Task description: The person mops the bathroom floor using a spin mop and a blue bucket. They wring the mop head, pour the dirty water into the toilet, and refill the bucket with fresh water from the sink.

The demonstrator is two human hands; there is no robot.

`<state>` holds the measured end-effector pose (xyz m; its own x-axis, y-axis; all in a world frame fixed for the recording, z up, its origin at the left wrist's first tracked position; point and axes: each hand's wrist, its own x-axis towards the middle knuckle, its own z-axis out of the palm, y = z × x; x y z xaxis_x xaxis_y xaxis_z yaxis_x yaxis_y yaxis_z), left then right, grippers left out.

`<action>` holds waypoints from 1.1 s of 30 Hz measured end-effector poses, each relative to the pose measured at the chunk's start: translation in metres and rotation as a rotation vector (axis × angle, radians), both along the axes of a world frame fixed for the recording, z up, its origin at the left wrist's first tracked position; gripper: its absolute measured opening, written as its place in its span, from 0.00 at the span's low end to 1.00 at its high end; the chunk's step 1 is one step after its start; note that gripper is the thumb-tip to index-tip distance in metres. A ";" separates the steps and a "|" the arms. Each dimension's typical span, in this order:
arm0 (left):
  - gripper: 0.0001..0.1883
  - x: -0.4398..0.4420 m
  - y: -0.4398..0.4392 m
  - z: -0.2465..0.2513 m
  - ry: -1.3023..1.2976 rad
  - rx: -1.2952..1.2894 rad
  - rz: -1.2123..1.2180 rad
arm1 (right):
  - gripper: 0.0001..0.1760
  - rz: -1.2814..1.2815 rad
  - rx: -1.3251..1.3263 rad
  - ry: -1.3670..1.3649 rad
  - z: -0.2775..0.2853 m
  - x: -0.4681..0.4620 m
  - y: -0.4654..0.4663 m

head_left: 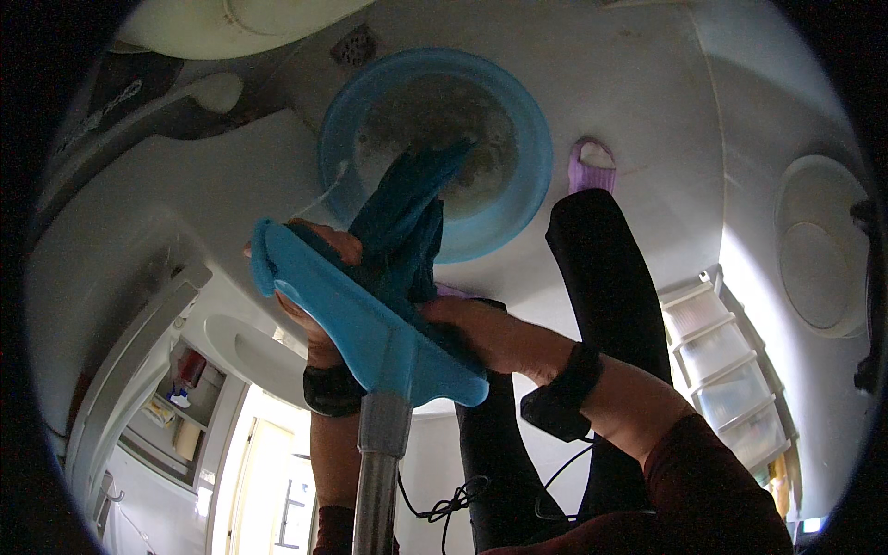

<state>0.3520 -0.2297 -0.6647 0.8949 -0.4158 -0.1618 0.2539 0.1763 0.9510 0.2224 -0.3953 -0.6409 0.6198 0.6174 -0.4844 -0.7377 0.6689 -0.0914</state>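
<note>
A mop with a blue plastic head on a metal pole is raised before me, pole towards me. Teal mop cloth hangs from the far side of the head, over a blue basin of murky water. Whether its tip touches the water I cannot tell. My left hand grips the cloth near the head's upper left end, partly hidden behind the plastic. At the lower right part of the head, my right hand is closed on the cloth, its fingertips hidden.
A floor drain lies beyond the basin. My foot in a purple slipper rests right of it. A white drawer unit stands at right, a round tub by the wall. A washbasin is at left. Black cables hang near my legs.
</note>
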 end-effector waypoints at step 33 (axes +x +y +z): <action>0.47 -0.086 0.010 0.047 0.122 0.778 -0.140 | 0.48 -0.122 0.246 0.217 0.024 0.020 -0.022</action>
<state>0.2659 -0.2197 -0.6173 0.8002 -0.2502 -0.5451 0.3349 -0.5676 0.7521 0.2426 -0.4172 -0.6171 0.5955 0.6596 -0.4586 -0.6353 0.7360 0.2339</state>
